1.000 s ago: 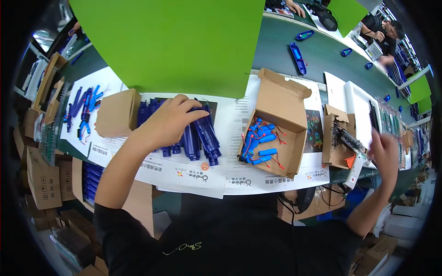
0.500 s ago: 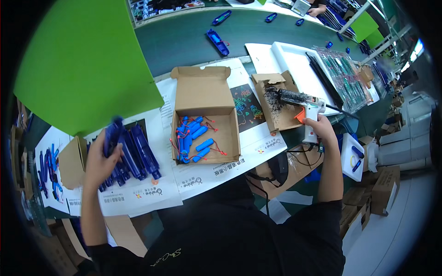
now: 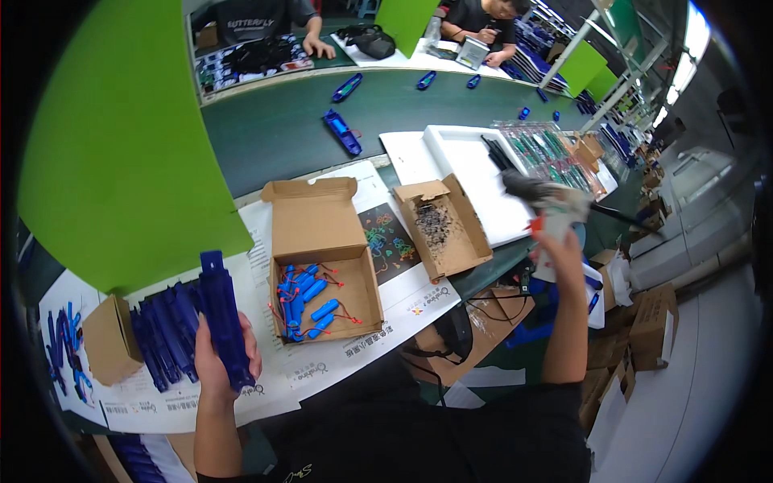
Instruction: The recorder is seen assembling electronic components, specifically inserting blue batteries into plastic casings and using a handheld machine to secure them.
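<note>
My left hand (image 3: 216,354) is wrapped round a long dark-blue plastic housing (image 3: 225,318), held upright above the table's front left. Right beside it, several similar blue housings (image 3: 165,330) lie in a row. A white hot glue gun (image 3: 560,213) with an orange-red trigger is gripped in my right hand (image 3: 562,251); its dark front end is smeared by motion. It is raised to the right of a small cardboard box (image 3: 463,233) with black residue inside. Between my hands stands an open cardboard box (image 3: 374,314) holding several blue cylindrical batteries (image 3: 310,290) with red leads.
A green partition (image 3: 121,145) rises at the left. Behind the table runs a green conveyor (image 3: 266,129) carrying blue housings. A white foam tray (image 3: 459,161) and bagged circuit boards (image 3: 547,157) lie at the right. Two people sit across. Black cables (image 3: 483,302) hang by the front edge.
My left hand has lifted the housing from beside the row and brought it right, upright. The glue gun has left the small box, moving up and right. The view has shifted.
</note>
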### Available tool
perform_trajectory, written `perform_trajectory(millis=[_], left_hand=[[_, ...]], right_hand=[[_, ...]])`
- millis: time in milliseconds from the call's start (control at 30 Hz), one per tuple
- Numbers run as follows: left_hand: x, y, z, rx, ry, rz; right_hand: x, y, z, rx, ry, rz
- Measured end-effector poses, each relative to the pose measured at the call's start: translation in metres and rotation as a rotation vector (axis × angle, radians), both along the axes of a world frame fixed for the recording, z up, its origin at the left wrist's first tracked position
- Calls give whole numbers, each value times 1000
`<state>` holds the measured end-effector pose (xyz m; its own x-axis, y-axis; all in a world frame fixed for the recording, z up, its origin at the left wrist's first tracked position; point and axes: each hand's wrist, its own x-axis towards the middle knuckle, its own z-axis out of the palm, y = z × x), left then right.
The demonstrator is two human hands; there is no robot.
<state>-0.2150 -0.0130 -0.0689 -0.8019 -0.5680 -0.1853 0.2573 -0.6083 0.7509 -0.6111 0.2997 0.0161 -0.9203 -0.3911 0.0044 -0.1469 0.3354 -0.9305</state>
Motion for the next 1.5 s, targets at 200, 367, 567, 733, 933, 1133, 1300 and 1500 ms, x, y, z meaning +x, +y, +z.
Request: perform_trajectory(millis=[200,367,567,733,933,1133,1300,1500], left_hand=[[-48,11,13,260,56,-52],[-68,24,14,251,0,-96],[-76,29,16,194,-89,-107],[-77,32,15,186,-154,-106],[-76,30,11,138,-173,-152],[-81,29,17,185,-232,-39],[-78,26,13,206,-174,-46],[-87,32,19,207,-227,-32]], right_hand=[[18,14,13,-305,-202,179],[99,-43,23,-355,-251,463],[149,-86,28,-196,-383,782],[144,-98,24,-3,-349,878],[146,-103,15,10,-306,802],[143,-94,14,55,-490,848],[147,-96,24,138,-493,809],[136,-101,20,85,-476,717]])
